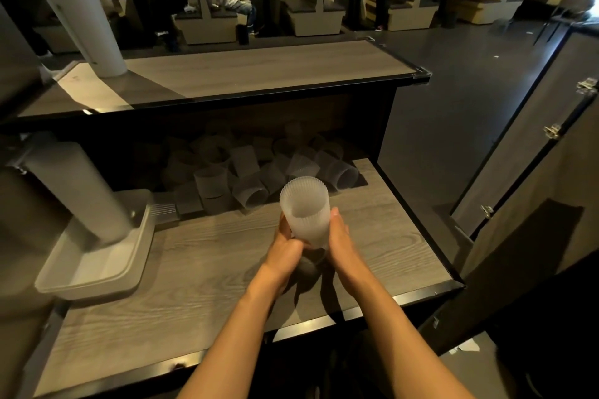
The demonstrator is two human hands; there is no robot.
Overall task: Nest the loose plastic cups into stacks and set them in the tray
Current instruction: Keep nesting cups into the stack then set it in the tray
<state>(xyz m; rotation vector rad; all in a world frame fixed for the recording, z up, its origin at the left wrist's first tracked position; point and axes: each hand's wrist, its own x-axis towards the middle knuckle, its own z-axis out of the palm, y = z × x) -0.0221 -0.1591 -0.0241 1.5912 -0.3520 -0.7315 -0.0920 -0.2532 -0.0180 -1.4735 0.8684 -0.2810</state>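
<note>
A translucent ribbed plastic cup [305,210] is held upright above the wooden counter, mouth up. My left hand [287,244] grips its lower left side and my right hand [338,241] grips its lower right side, thumb up along the wall. Whether it is one cup or a short nested stack I cannot tell. A heap of several loose ribbed cups [256,172] lies in the shadow under the upper shelf, behind the held cup. At the left, a tall nested stack of cups [81,191] stands leaning in a grey plastic tray [97,278].
The wooden counter [210,269] has a black front edge and ends at the right. An upper shelf [259,74] overhangs the heap; another tall white stack of cups [74,3] stands on it. People sit at tables in the background.
</note>
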